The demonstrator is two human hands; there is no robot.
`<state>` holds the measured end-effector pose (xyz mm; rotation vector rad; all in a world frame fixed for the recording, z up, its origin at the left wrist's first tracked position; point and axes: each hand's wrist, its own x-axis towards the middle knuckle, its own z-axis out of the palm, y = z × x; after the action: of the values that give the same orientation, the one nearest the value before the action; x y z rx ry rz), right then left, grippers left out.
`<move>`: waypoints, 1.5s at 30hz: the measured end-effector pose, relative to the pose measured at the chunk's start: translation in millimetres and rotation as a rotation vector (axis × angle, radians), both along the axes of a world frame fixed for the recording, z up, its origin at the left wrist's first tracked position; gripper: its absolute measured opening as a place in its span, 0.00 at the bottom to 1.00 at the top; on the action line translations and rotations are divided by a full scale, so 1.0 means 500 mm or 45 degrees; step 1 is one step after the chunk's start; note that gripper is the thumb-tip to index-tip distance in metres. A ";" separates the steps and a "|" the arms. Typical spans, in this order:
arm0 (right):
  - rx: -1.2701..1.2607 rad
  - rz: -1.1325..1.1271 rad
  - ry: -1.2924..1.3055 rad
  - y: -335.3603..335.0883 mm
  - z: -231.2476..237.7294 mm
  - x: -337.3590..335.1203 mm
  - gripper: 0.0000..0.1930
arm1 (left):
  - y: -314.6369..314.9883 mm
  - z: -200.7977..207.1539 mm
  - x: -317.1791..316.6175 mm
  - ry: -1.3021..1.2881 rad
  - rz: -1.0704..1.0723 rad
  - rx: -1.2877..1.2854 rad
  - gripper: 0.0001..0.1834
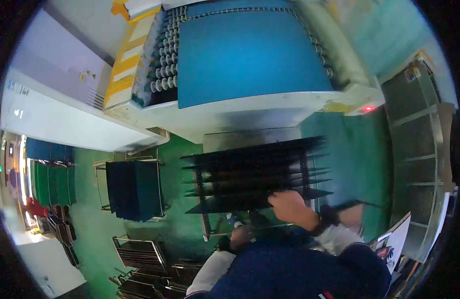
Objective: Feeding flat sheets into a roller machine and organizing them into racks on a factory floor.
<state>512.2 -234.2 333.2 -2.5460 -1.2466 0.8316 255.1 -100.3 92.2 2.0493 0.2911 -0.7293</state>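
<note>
My right hand [292, 207] is at the top edge of the nearest dark panel [230, 202], its fingers closed on that edge. Several thin dark panels stand in a row in a metal-framed rack [206, 226] in front of me. Lower and to the left, my left hand [241, 235] is close to my body, below the panels. Its fingers are in shadow and hard to make out. Just beyond it shows a small blue and white thing [232, 219], too blurred to name.
Ahead, a large blue sheet [250, 55] lies on a roller conveyor [167, 65]; a red light [368, 108] glows at its right corner. Left, another rack holds dark blue panels [133, 189], with empty racks [139, 253] nearer. A grey metal frame [414, 149] stands right.
</note>
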 end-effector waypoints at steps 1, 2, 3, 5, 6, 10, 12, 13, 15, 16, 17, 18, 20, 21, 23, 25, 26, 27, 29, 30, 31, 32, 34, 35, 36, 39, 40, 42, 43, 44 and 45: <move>0.013 0.004 -0.008 0.000 -0.002 0.001 0.09 | -0.001 -0.027 -0.016 -0.015 0.015 -0.012 0.20; 0.026 0.008 -0.018 0.002 -0.003 0.003 0.09 | -0.001 -0.055 -0.033 -0.031 0.030 -0.024 0.19; 0.017 0.012 0.005 0.005 0.002 0.006 0.09 | -0.004 -0.078 -0.046 -0.050 0.050 -0.038 0.19; -0.004 -0.007 0.053 0.010 0.013 0.015 0.10 | -0.017 -0.110 -0.056 0.048 -0.029 0.100 0.17; -0.030 -0.019 0.092 0.010 0.018 0.018 0.10 | -0.017 -0.114 -0.056 0.092 -0.098 0.161 0.16; -0.051 -0.009 0.204 0.000 0.007 0.033 0.09 | -0.003 0.045 0.048 0.251 -0.169 0.143 0.15; -0.009 -0.060 0.249 -0.005 -0.001 0.040 0.09 | -0.002 0.107 0.106 0.311 -0.274 0.127 0.15; 0.013 -0.130 0.282 -0.005 -0.004 0.041 0.08 | 0.001 0.101 0.111 0.108 -0.564 0.159 0.15; 0.042 -0.135 0.295 -0.004 -0.043 0.032 0.07 | 0.018 0.059 0.103 -0.175 -0.934 0.120 0.16; 0.069 -0.152 0.284 -0.009 -0.051 0.031 0.06 | 0.023 0.040 0.098 -0.249 -1.030 0.073 0.16; 0.103 -0.168 0.255 -0.014 -0.044 0.027 0.06 | 0.034 0.012 0.088 -0.148 -0.949 -0.005 0.16; 0.138 -0.178 0.221 -0.016 -0.038 0.027 0.06 | 0.047 -0.022 0.082 -0.038 -0.855 -0.069 0.16; 0.183 -0.231 0.151 -0.028 -0.021 0.021 0.06 | 0.070 -0.077 0.074 0.203 -0.672 -0.168 0.17; 0.200 -0.242 0.111 -0.029 -0.013 0.018 0.06 | 0.072 -0.087 0.074 0.325 -0.555 -0.196 0.17; 0.225 -0.271 0.041 -0.036 -0.011 0.007 0.06 | 0.030 -0.001 0.124 0.263 -0.721 0.057 0.17; 0.229 -0.244 -0.034 -0.029 -0.019 -0.001 0.06 | 0.013 0.039 0.148 0.225 -0.760 0.133 0.18; 0.193 -0.209 -0.087 -0.027 -0.034 -0.006 0.06 | 0.016 0.042 0.150 0.229 -0.739 0.079 0.19; 0.193 -0.163 -0.127 -0.021 -0.047 -0.009 0.06 | 0.017 0.046 0.149 0.234 -0.714 0.025 0.19; 0.182 -0.063 -0.215 -0.011 -0.063 -0.009 0.05 | 0.016 0.053 0.144 0.072 -0.744 -0.018 0.20; 0.211 -0.062 -0.249 0.000 -0.091 -0.014 0.05 | 0.018 0.055 0.141 -0.011 -0.744 -0.042 0.20; 0.232 -0.086 -0.283 0.002 -0.121 -0.022 0.05 | 0.020 0.047 0.137 -0.015 -0.817 -0.034 0.20; 0.240 -0.069 -0.310 0.011 -0.126 -0.023 0.05 | 0.028 0.031 0.135 -0.023 -0.858 -0.023 0.20; 0.224 -0.095 -0.328 0.009 -0.127 -0.035 0.05 | 0.042 0.021 0.130 -0.014 -0.898 -0.014 0.19; 0.217 -0.114 -0.332 0.008 -0.119 -0.040 0.06 | 0.049 0.026 0.126 0.003 -0.895 -0.018 0.19; 0.207 -0.134 -0.342 0.003 -0.108 -0.047 0.06 | 0.056 0.033 0.123 0.024 -0.901 -0.021 0.19; 0.186 -0.198 -0.365 0.000 -0.082 -0.061 0.06 | 0.091 0.028 0.091 0.015 -0.744 -0.041 0.18; 0.177 -0.224 -0.373 -0.001 -0.075 -0.065 0.06 | 0.097 0.038 0.088 -0.005 -0.777 -0.046 0.18; 0.165 -0.263 -0.377 -0.001 -0.061 -0.081 0.07 | 0.115 0.067 0.080 -0.038 -0.841 -0.057 0.17; 0.157 -0.286 -0.370 -0.001 -0.056 -0.086 0.07 | 0.119 0.066 0.075 -0.073 -0.832 -0.038 0.16; 0.147 -0.312 -0.376 -0.002 -0.049 -0.093 0.07 | 0.128 0.064 0.068 -0.108 -0.824 -0.018 0.16; 0.147 -0.330 -0.371 0.002 -0.047 -0.098 0.07 | 0.138 0.061 0.058 -0.139 -0.808 0.005 0.15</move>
<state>463.0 -233.2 309.9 -2.7226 -0.9684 0.3352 284.2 -31.1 122.7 2.1861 -0.4442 -0.9810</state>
